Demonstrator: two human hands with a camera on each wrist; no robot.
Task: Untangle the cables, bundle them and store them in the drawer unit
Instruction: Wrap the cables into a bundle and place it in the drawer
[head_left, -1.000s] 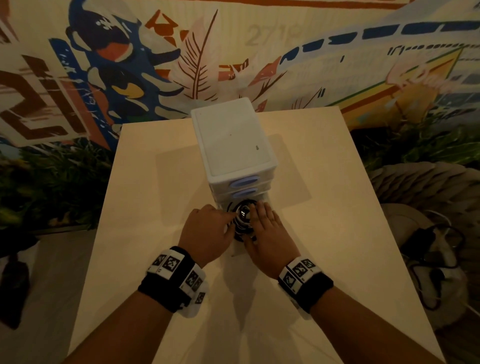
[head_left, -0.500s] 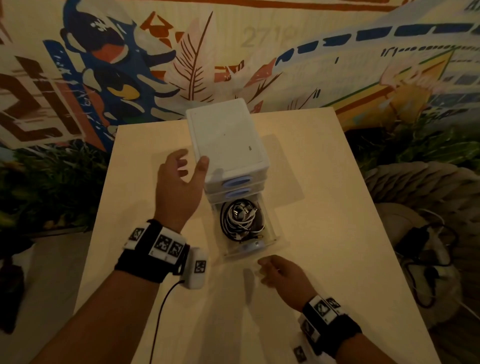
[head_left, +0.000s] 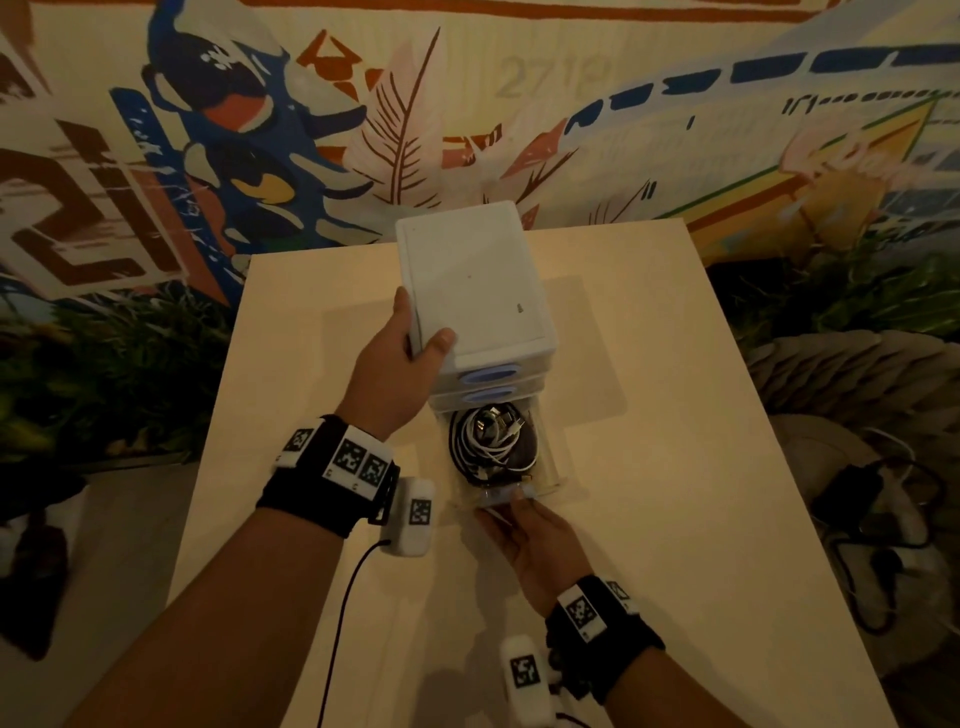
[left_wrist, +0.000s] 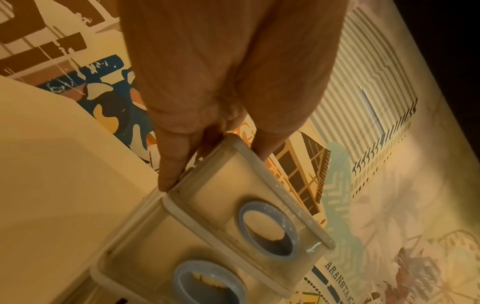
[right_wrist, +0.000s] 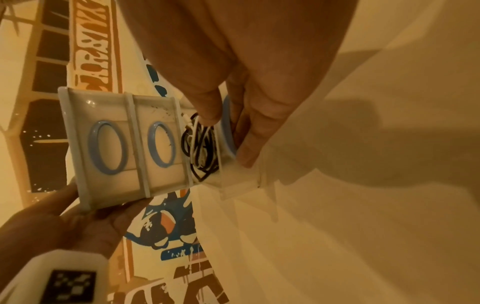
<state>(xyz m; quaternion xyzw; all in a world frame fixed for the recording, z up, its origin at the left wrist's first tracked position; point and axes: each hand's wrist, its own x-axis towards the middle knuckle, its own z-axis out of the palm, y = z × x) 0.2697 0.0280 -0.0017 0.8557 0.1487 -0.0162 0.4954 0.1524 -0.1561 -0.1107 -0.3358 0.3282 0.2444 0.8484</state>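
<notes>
A white drawer unit (head_left: 478, 280) stands mid-table with two upper drawers closed, their blue ring handles showing. Its clear bottom drawer (head_left: 551, 467) is pulled out toward me. Coiled black and white cables (head_left: 485, 441) lie inside it. My left hand (head_left: 415, 332) grips the unit's top left edge, thumb on the lid and fingers down the side; the left wrist view shows this hand (left_wrist: 207, 144) against the drawer unit (left_wrist: 228, 195). My right hand (head_left: 511, 501) pinches the drawer's front wall. In the right wrist view, that hand (right_wrist: 228, 127) has its thumb inside by the cables (right_wrist: 200, 144).
The pale table (head_left: 675, 467) reaches back to a painted mural wall. Its right edge drops to a cushion holding dark cords (head_left: 883, 509). A thin black wire (head_left: 343, 597) trails from my left wrist camera across the near table. Plants line the floor at left.
Both hands left the cables in the open drawer. My left hand rose and took hold of the unit's top edge. My right hand drew back, then returned to the drawer front.
</notes>
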